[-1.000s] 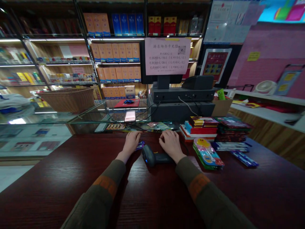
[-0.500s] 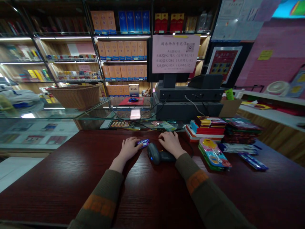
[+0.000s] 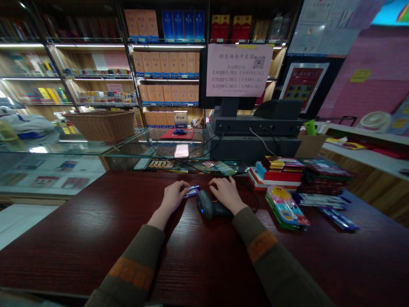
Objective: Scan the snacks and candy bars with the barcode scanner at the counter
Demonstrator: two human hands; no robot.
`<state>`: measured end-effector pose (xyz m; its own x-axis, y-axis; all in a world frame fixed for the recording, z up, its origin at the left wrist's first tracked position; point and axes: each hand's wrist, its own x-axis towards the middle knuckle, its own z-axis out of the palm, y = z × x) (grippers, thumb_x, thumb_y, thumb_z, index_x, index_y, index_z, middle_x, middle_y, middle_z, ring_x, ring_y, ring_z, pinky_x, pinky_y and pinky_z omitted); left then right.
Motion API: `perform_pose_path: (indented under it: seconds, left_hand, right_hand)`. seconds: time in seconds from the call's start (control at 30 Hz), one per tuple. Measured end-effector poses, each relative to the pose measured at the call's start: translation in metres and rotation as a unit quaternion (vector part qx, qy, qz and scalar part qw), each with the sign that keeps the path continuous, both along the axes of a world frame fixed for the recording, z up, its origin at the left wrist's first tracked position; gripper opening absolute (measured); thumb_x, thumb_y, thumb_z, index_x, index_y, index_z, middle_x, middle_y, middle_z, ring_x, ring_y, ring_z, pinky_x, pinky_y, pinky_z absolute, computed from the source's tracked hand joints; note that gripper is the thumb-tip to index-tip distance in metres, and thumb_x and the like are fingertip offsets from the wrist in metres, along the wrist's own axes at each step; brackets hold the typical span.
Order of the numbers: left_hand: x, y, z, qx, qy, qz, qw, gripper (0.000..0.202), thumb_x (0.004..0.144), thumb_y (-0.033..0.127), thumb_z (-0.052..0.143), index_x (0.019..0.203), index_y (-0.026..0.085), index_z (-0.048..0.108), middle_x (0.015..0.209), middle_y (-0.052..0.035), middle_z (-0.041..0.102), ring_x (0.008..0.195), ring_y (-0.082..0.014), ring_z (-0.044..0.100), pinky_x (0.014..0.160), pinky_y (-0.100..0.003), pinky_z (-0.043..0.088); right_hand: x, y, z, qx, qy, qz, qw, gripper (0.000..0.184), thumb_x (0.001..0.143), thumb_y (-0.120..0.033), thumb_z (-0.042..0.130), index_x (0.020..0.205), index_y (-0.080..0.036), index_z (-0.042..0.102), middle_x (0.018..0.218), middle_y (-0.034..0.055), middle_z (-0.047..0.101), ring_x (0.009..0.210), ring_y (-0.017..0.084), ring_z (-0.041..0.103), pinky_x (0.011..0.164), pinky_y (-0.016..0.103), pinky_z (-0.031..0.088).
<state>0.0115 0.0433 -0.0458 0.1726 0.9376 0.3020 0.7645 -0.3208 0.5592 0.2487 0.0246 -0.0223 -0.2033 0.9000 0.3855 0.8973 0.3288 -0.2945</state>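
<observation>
On the dark wooden counter, my left hand [image 3: 173, 197] pinches the end of a small purple packet [image 3: 191, 191] between thumb and fingers. The packet lies low over the wood, its left end hidden by the fingers. Just right of it a dark grey barcode scanner [image 3: 205, 205] lies on its side with a blue light showing. My right hand [image 3: 225, 192] is at the far side of the scanner, above its handle, with loosely bent fingers apart and not wrapped round it. The wrist covers part of the handle.
To the right are colourful carded packs [image 3: 286, 207], stacked boxes [image 3: 277, 170] and blue wrapped bars [image 3: 339, 218]. Behind stand a dark cash register [image 3: 252, 145] with a paper sign [image 3: 239, 70], a glass case [image 3: 153, 147] and a wicker basket [image 3: 102, 125].
My left fingers have closed in on the packet, which is turned slightly and shows less of its face. My right hand has shifted a little left. The scanner lies about as before.
</observation>
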Motion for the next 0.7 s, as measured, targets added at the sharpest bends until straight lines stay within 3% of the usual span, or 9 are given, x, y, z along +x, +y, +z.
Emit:
perform_pose_path:
  seconds: [0.2, 0.3, 0.43, 0.5, 0.6, 0.7]
  left_hand:
    - [0.007, -0.002, 0.005, 0.044, -0.106, -0.011, 0.993, 0.014, 0.09, 0.028, 0.061, 0.1, 0.023, 0.068, 0.101, -0.0008, 0.076, 0.094, -0.018, 0.069, 0.093, -0.032, 0.05]
    - [0.014, -0.009, 0.016, 0.09, -0.096, -0.026, 0.991, 0.011, 0.091, 0.027, 0.06, 0.098, 0.024, 0.068, 0.102, -0.0005, 0.076, 0.092, -0.0178, 0.068, 0.104, -0.038, 0.044]
    - [0.023, -0.017, 0.023, 0.12, -0.08, -0.052, 0.988, 0.01, 0.093, 0.025, 0.06, 0.098, 0.024, 0.067, 0.103, -0.0003, 0.076, 0.095, -0.0178, 0.067, 0.117, -0.046, 0.031]
    - [0.026, -0.017, 0.022, 0.127, -0.092, -0.06, 0.986, 0.009, 0.093, 0.025, 0.06, 0.098, 0.024, 0.067, 0.102, -0.0008, 0.076, 0.095, -0.0182, 0.068, 0.117, -0.046, 0.031]
    - [0.026, -0.014, 0.018, 0.149, -0.131, -0.069, 0.978, 0.011, 0.094, 0.028, 0.059, 0.1, 0.023, 0.067, 0.103, -0.0037, 0.075, 0.097, -0.0199, 0.068, 0.108, -0.043, 0.044]
    - [0.024, -0.011, 0.014, 0.181, -0.139, -0.111, 0.967, 0.022, 0.092, 0.031, 0.064, 0.113, 0.023, 0.066, 0.114, -0.0069, 0.072, 0.107, -0.022, 0.066, 0.1, -0.04, 0.05]
  right_hand:
    - [-0.004, 0.0, 0.002, 0.008, 0.049, 0.034, 0.998, 0.024, 0.094, -0.021, 0.054, 0.114, -0.028, 0.065, 0.109, 0.004, 0.076, 0.109, 0.024, 0.065, 0.113, 0.055, 0.023]
    - [-0.006, -0.001, 0.006, -0.001, 0.105, 0.061, 0.993, 0.029, 0.094, -0.024, 0.055, 0.121, -0.029, 0.063, 0.112, 0.0027, 0.076, 0.111, 0.023, 0.066, 0.113, 0.054, 0.026]
    - [-0.009, -0.004, 0.013, 0.001, 0.143, 0.079, 0.987, 0.027, 0.093, -0.027, 0.058, 0.119, -0.03, 0.065, 0.111, 0.0009, 0.077, 0.106, 0.022, 0.068, 0.111, 0.049, 0.033]
    - [-0.01, -0.005, 0.014, 0.011, 0.16, 0.096, 0.982, 0.022, 0.092, -0.027, 0.06, 0.112, -0.028, 0.069, 0.109, 0.0008, 0.077, 0.102, 0.022, 0.069, 0.108, 0.046, 0.036]
    - [-0.01, -0.003, 0.011, -0.008, 0.258, 0.122, 0.958, 0.019, 0.089, -0.03, 0.061, 0.104, -0.026, 0.072, 0.104, 0.0017, 0.077, 0.093, 0.021, 0.069, 0.095, 0.039, 0.046]
    - [-0.009, 0.005, 0.004, -0.046, 0.388, 0.115, 0.913, 0.021, 0.082, -0.035, 0.066, 0.097, -0.022, 0.073, 0.093, 0.0027, 0.077, 0.084, 0.02, 0.069, 0.082, 0.034, 0.051]
